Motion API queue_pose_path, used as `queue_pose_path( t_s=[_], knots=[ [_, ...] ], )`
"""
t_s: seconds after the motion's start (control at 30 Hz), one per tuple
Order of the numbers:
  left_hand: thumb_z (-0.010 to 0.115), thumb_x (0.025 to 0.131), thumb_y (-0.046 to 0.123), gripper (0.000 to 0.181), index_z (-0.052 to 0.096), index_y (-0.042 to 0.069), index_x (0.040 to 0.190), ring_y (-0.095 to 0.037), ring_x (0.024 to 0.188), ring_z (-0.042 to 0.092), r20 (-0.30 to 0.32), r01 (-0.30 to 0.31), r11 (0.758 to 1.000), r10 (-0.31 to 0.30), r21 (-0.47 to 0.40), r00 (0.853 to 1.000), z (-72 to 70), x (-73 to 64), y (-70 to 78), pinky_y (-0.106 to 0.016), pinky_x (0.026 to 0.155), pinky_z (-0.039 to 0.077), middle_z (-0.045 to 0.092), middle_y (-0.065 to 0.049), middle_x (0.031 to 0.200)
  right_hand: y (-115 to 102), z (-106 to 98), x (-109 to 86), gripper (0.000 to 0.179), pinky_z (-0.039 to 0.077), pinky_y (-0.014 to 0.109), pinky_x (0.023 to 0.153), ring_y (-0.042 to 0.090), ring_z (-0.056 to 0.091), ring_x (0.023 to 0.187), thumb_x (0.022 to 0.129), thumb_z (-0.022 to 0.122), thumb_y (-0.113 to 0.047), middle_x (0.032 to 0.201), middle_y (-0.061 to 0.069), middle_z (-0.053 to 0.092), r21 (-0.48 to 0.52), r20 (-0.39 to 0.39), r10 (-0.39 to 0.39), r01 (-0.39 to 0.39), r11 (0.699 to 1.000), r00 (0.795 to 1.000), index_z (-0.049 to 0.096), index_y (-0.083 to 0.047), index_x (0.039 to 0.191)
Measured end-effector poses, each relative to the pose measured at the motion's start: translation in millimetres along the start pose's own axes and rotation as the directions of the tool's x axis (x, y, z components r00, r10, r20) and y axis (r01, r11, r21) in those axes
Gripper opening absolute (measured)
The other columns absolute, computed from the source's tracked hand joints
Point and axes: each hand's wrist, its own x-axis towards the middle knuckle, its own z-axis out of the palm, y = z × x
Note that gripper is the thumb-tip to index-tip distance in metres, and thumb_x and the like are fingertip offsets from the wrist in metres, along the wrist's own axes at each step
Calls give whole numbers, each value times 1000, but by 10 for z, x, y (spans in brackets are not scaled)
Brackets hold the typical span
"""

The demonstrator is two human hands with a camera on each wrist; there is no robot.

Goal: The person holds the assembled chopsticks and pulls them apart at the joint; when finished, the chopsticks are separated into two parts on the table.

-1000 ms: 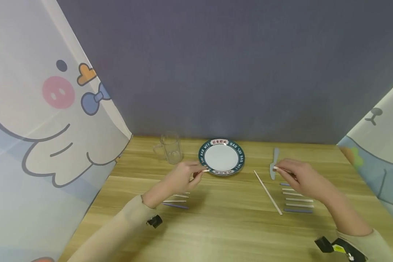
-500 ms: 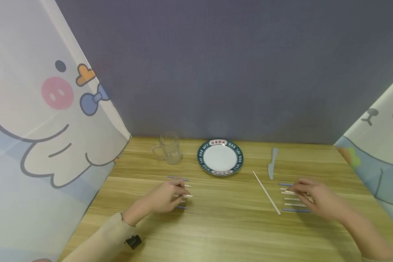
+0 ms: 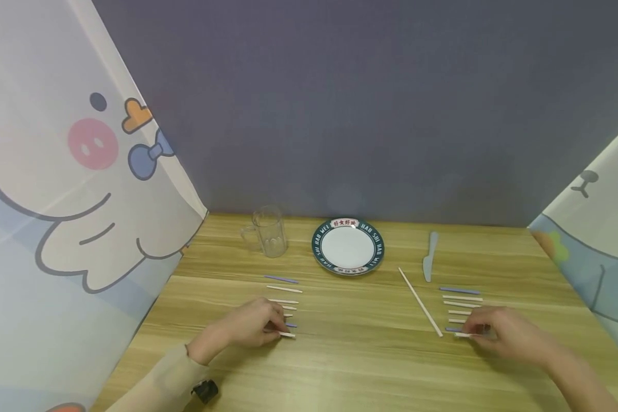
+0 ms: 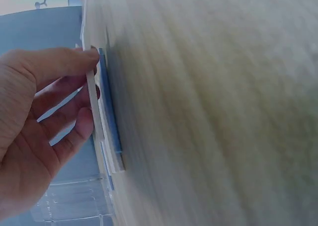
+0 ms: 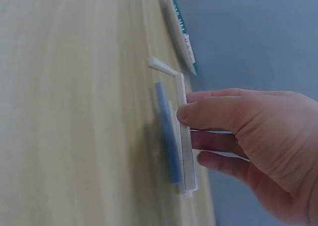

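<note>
My left hand [image 3: 254, 321] pinches a short white stick [image 4: 93, 102] between thumb and fingers at the front of the left row. Beside it in the left wrist view lies a blue stick [image 4: 110, 107]. With thumb and fingertips my right hand [image 3: 510, 332] holds another white stick [image 5: 186, 146] at the front of the right row, close to a blue stick [image 5: 168, 131]. Each row has several white sticks lying roughly parallel, with a blue stick at the back, as at left [image 3: 281, 279] and right [image 3: 459, 290]. My fingers hide parts of both rows.
A clear glass mug [image 3: 271, 234] stands at the back left. The green-rimmed white plate [image 3: 348, 247] sits at the back middle. Right of it, a long thin white stick [image 3: 419, 301] lies diagonally, and a grey knife [image 3: 430, 257] lies behind the right row. A dark wall [image 3: 365, 114] rises behind the table.
Both hands, each with a white stick, have come down from beside the plate and knife to the rows, then moved nearer to me, to the front ends. The other things stay put.
</note>
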Motion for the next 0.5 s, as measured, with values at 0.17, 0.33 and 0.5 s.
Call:
queue_pose_path(
  t_s=[0.17,0.33,0.5],
  knots=[
    [80,91,5,11,85,12,99,8,73,52,28,11,999,-10,-47,1000,22,6,-51,-11,67,49,74,7,88,16,33,-65,48,42,6,63,-11,56,78,63,93,7,86,-20,67,-7,-14,-8,8,1000,1000,73,-27,90],
    [81,90,3,13,84,12,98,10,72,52,33,-4,996,7,-86,999,25,17,-110,-11,65,50,73,8,86,20,60,-91,47,43,6,63,-11,57,78,63,93,8,86,-18,67,17,-10,-3,3,1000,1000,74,-25,90],
    [83,89,4,12,83,14,96,8,72,55,39,-1,995,5,-101,999,11,38,-146,-12,66,52,71,12,86,23,91,-106,45,46,5,65,-10,61,80,65,92,8,88,-14,70,37,-3,5,-5,999,1000,74,-23,91]
  ],
)
